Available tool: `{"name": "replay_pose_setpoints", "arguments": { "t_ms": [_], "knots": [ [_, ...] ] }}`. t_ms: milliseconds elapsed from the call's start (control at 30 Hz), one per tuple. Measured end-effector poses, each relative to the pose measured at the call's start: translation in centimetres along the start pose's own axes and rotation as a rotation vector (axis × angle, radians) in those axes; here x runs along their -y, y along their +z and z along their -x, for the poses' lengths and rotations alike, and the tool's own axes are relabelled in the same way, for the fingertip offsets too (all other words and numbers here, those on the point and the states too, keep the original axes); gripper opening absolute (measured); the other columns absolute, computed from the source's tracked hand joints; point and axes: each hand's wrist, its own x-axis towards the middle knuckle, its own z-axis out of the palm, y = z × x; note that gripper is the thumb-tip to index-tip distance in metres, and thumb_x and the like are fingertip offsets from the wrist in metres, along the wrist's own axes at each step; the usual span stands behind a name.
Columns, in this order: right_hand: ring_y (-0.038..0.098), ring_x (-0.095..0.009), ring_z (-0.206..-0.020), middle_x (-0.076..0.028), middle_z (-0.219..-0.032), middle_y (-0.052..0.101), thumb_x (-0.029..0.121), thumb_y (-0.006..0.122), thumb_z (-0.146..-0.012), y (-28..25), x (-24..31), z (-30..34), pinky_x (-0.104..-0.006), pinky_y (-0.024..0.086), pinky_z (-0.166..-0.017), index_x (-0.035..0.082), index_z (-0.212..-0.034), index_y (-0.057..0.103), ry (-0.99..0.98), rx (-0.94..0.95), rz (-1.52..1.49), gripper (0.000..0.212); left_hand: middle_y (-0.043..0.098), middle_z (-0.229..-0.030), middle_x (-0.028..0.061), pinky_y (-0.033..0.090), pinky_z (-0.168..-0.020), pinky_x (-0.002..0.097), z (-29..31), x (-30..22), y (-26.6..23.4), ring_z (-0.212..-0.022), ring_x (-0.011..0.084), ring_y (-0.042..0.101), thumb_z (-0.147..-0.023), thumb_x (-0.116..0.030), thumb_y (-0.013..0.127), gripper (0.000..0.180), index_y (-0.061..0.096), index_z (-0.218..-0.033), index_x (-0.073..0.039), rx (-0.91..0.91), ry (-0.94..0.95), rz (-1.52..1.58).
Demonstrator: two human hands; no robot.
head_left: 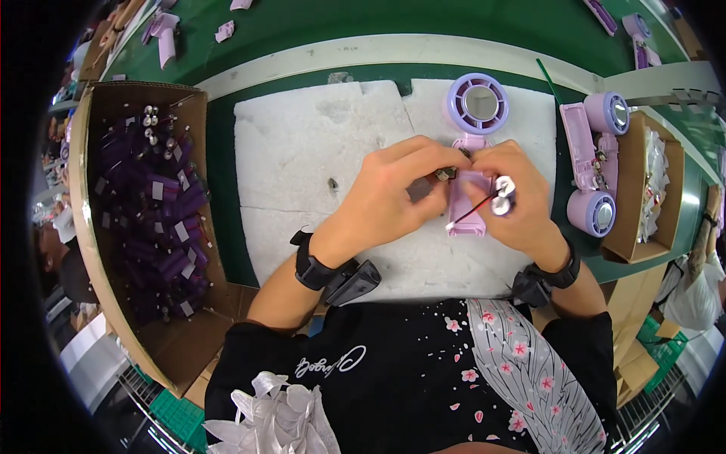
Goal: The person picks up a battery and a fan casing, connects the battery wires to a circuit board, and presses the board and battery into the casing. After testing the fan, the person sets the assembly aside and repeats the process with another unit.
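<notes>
A handheld fan with a round lilac head (480, 104) and an open pink handle shell (466, 216) lies on the white foam pad. My left hand (393, 181) pinches a small circuit board (446, 173) at the shell's left edge. Curled over the shell's right side, my right hand (529, 204) holds a battery (503, 195) with white ends in its palm. From that battery a red and black wire with a white plug (451, 225) crosses the shell. The fingertips of both hands meet near the fan's neck, hiding part of the joint.
To the left stands a deep cardboard box (82, 189) of purple batteries. On the right are more lilac fans (590, 204) with opened handles and a smaller cardboard box (659, 246) of white packets. Behind the foam pad (302, 151) runs a pale rail (302, 59).
</notes>
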Motion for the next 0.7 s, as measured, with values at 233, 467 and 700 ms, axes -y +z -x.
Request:
{"name": "replay_pose_setpoints", "arguments": {
  "t_ms": [233, 467, 700],
  "knots": [
    [0.052, -0.019, -0.070, -0.009, -0.084, 0.054, -0.002, 0.070, -0.075, -0.5, 0.2, 0.0, -0.0271, 0.043, -0.062, 0.001, -0.102, 0.058, 0.294, -0.093, 0.048, 0.030, 0.065, -0.092, 0.0070, 0.050, -0.068, 0.0243, -0.1, 1.0, -1.5, -0.078, 0.0144, 0.062, -0.076, 0.004, 0.064, 0.020, 0.066, -0.095, -0.001, 0.050, -0.115, 0.156],
    [0.049, -0.017, -0.065, -0.009, -0.084, 0.050, 0.003, 0.072, -0.076, -0.3, 0.0, -0.7, -0.0261, 0.039, -0.057, 0.003, -0.093, 0.063, 0.148, -0.097, 0.023, 0.020, 0.064, -0.091, 0.0034, 0.049, -0.067, 0.0226, -0.2, 0.1, -2.2, -0.078, 0.0100, 0.059, -0.082, -0.004, 0.071, 0.011, 0.067, -0.091, 0.001, 0.072, -0.274, 0.286],
    [0.048, -0.017, -0.064, -0.008, -0.084, 0.050, 0.004, 0.076, -0.071, -0.2, 0.6, -0.3, -0.0263, 0.037, -0.054, 0.005, -0.085, 0.068, 0.087, -0.096, 0.075, 0.017, 0.066, -0.086, 0.0034, 0.050, -0.068, 0.0217, -0.1, 0.1, -2.0, -0.075, 0.0089, 0.062, -0.085, -0.012, 0.073, 0.017, 0.069, -0.095, 0.001, 0.025, -0.402, 0.372]
  ]
}}
